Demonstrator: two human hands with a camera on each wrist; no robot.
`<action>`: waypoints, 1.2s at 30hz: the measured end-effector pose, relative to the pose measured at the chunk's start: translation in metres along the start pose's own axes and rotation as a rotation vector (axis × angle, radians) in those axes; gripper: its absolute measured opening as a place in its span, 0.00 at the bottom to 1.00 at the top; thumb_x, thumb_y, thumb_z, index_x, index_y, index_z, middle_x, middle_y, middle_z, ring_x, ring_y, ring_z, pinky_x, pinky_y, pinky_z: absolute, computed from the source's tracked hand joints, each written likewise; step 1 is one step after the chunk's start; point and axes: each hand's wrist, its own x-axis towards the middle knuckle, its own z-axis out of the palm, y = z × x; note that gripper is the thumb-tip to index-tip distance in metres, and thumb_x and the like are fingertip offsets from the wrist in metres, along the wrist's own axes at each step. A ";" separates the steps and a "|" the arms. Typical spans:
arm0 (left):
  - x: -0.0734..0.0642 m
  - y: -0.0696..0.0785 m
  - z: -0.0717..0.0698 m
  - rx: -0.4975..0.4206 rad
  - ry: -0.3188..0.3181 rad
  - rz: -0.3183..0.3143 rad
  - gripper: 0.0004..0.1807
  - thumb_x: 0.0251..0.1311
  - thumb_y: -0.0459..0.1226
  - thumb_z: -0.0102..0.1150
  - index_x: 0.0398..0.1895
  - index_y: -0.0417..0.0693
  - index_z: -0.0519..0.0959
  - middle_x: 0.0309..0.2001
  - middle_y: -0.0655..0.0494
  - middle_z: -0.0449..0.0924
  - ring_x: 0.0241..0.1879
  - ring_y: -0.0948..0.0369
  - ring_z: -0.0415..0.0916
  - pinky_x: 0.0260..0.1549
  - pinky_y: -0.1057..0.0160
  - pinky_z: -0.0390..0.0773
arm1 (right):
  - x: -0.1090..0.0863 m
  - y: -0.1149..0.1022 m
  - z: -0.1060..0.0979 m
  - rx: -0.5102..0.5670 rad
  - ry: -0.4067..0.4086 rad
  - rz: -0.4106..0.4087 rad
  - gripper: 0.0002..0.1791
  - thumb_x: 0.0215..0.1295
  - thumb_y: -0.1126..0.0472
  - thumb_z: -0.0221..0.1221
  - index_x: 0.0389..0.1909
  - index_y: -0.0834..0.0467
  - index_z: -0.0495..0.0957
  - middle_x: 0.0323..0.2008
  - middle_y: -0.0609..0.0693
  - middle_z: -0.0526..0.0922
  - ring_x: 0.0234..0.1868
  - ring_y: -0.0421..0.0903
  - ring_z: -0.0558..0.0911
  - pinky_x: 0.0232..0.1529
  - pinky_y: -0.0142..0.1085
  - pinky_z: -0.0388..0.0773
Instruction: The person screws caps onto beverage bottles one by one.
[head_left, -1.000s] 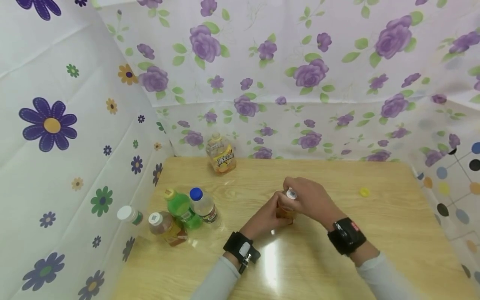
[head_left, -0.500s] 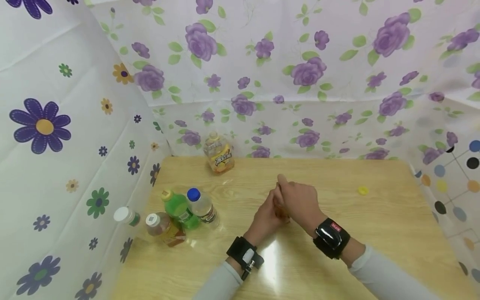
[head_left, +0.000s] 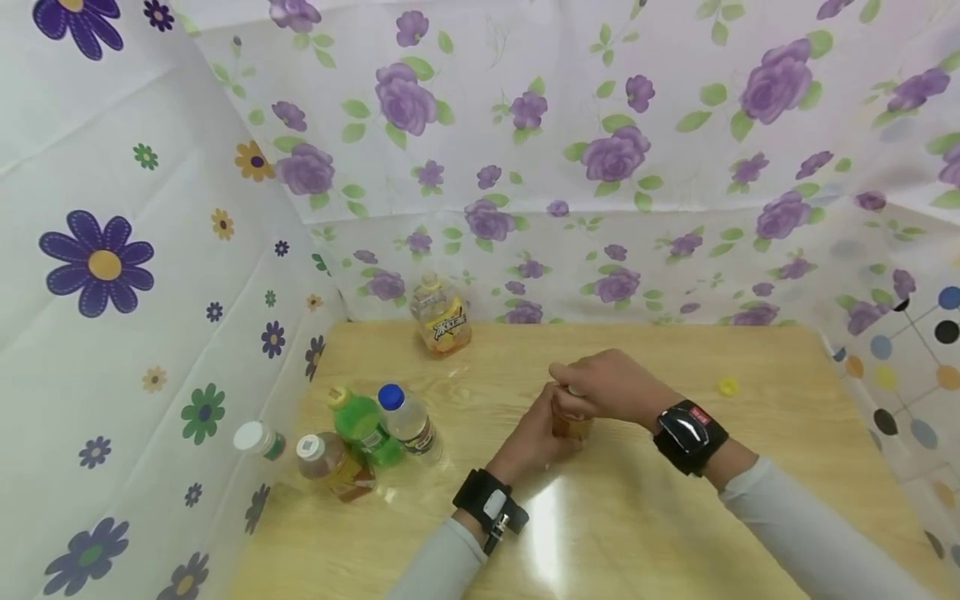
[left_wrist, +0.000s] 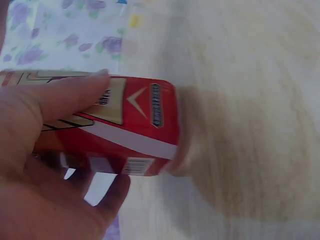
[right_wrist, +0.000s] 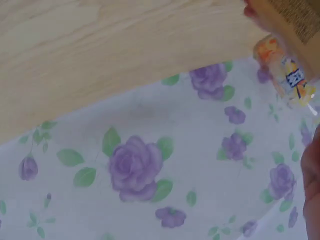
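A drink bottle (head_left: 573, 427) with a red and tan label stands near the middle of the table, mostly covered by both hands. My left hand (head_left: 535, 435) grips its body; in the left wrist view, the thumb lies across the label (left_wrist: 150, 112) and the fingers curl underneath. At the bottle's top, my right hand (head_left: 617, 388) has its fingers curled round the cap, which is nearly hidden. Only a small part of the right hand (right_wrist: 312, 185) shows at the edge of the right wrist view, near the bottle's tan label side (right_wrist: 295, 30).
To the left stand a green bottle (head_left: 371, 432), a blue-capped clear bottle (head_left: 411, 423), a white-capped tea-coloured bottle (head_left: 337, 467) and a small white-lidded container (head_left: 258, 439). A yellow-labelled bottle (head_left: 442, 318) is at the back. A yellow cap (head_left: 727, 387) lies right.
My right hand twists at the bottle's top: its wrist swung down and left, then back up and right. The white cap, visible at first, is now nearly covered. My left hand keeps its grip.
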 end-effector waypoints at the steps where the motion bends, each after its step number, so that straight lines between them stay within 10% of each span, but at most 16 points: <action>1: -0.001 -0.001 0.002 0.010 0.019 0.005 0.46 0.63 0.32 0.76 0.76 0.69 0.59 0.56 0.61 0.76 0.44 0.63 0.77 0.43 0.61 0.80 | 0.001 -0.002 0.002 -0.019 0.026 -0.006 0.16 0.78 0.54 0.56 0.32 0.49 0.59 0.19 0.37 0.50 0.19 0.34 0.49 0.21 0.31 0.49; 12: -0.002 0.004 0.027 0.331 0.416 -0.004 0.40 0.55 0.37 0.80 0.69 0.61 0.70 0.53 0.68 0.76 0.49 0.65 0.72 0.56 0.49 0.66 | 0.008 -0.043 0.013 -0.153 0.202 0.394 0.16 0.79 0.55 0.54 0.32 0.53 0.60 0.14 0.38 0.48 0.13 0.36 0.51 0.14 0.32 0.48; 15: -0.001 0.001 0.020 0.230 0.341 0.008 0.44 0.56 0.34 0.79 0.73 0.63 0.67 0.58 0.66 0.75 0.54 0.64 0.73 0.58 0.49 0.70 | 0.009 -0.035 0.013 -0.156 0.207 0.344 0.15 0.78 0.53 0.54 0.33 0.53 0.61 0.14 0.38 0.48 0.13 0.35 0.50 0.15 0.31 0.46; 22: 0.003 -0.010 -0.016 0.043 -0.046 0.010 0.57 0.60 0.37 0.80 0.83 0.80 0.53 0.68 0.68 0.74 0.61 0.64 0.74 0.63 0.52 0.73 | 0.006 0.002 0.016 -0.077 0.184 -0.115 0.15 0.79 0.52 0.51 0.30 0.51 0.62 0.21 0.36 0.49 0.20 0.34 0.49 0.23 0.31 0.47; 28: 0.004 -0.013 -0.015 -0.002 -0.156 0.077 0.49 0.56 0.25 0.77 0.76 0.66 0.64 0.57 0.63 0.77 0.48 0.64 0.73 0.50 0.63 0.76 | 0.010 0.006 0.025 -0.023 0.182 -0.229 0.13 0.77 0.57 0.49 0.29 0.51 0.62 0.20 0.36 0.48 0.21 0.33 0.45 0.24 0.30 0.45; 31: 0.003 -0.012 -0.003 -0.016 -0.060 0.071 0.47 0.55 0.23 0.75 0.72 0.66 0.66 0.45 0.61 0.77 0.35 0.63 0.73 0.36 0.62 0.76 | 0.008 0.002 0.026 -0.061 0.233 -0.146 0.14 0.76 0.57 0.49 0.28 0.50 0.60 0.18 0.36 0.48 0.20 0.33 0.44 0.22 0.29 0.42; 36: -0.001 -0.002 0.027 0.125 0.313 -0.019 0.42 0.55 0.31 0.77 0.70 0.68 0.68 0.46 0.70 0.80 0.39 0.65 0.75 0.55 0.50 0.69 | 0.007 -0.009 0.027 -0.114 0.294 0.060 0.15 0.77 0.54 0.46 0.28 0.51 0.59 0.16 0.37 0.48 0.17 0.34 0.45 0.19 0.31 0.43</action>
